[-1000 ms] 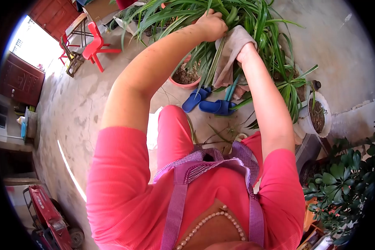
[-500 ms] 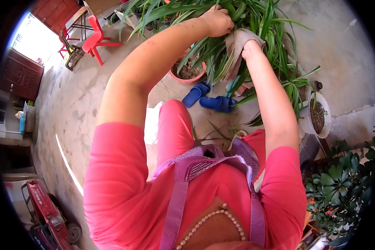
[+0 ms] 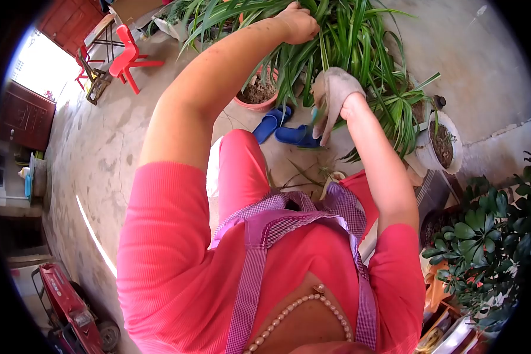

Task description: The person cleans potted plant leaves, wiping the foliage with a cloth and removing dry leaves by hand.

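Observation:
My left hand is bare and closed around leaves near the top of a bushy plant with long, strap-like green leaves. My right hand is covered by a greyish glove or cloth, its fingers bent downward. A pale long leaf runs from below my left hand into the covered right hand, which is closed around it. Some fingertips are hidden by the fabric. A small teal patch shows beside the covered fingers; I cannot tell what it belongs to.
Blue slippers lie on the concrete floor beside a terracotta pot of soil. To the right stand a white pot and a dark-leaved shrub. Red chairs and a red machine are at the left.
My covered right hand has come slightly down and left, away from my left hand. My left hand has shifted a little up and left in view, still closed on leaves.

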`<state>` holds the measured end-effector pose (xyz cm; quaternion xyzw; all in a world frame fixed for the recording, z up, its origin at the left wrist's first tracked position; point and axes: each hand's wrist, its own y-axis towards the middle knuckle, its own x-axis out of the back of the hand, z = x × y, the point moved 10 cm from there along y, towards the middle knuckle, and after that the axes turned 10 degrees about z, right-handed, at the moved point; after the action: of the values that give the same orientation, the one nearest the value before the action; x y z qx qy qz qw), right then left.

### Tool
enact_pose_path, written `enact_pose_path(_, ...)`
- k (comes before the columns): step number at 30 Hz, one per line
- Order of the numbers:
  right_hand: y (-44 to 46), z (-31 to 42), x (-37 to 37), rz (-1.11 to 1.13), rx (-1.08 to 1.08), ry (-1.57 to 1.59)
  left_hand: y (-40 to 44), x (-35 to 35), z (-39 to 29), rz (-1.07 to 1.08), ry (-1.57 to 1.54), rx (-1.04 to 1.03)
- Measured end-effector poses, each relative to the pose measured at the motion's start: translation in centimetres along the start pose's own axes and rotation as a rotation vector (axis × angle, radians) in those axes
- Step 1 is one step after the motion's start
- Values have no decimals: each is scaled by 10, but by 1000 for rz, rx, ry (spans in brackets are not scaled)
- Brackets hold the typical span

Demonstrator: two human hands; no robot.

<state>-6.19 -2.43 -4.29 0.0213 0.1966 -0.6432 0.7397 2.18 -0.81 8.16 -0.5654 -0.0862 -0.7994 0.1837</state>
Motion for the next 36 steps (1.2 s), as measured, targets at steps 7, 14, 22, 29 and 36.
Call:
enact_pose_path(7, 10, -113, 71, -47, 170, -1053, 5, -7, -7, 89, 33, 35)
enact_pose_path(14, -54, -204, 11, 507, 401, 41, 4, -3, -5, 150, 30, 64)
enact_pose_path(22, -126, -137, -11, 54, 250, -985, 8, -1, 3, 90, 10, 126)
enact_pose_path(29, -149, 12, -35, -221, 395, -1406, 2, 21, 18, -165, -107, 217)
enact_pose_path(36, -118, -7, 14, -174, 371, -202, -19, 47, 27, -499, -192, 281)
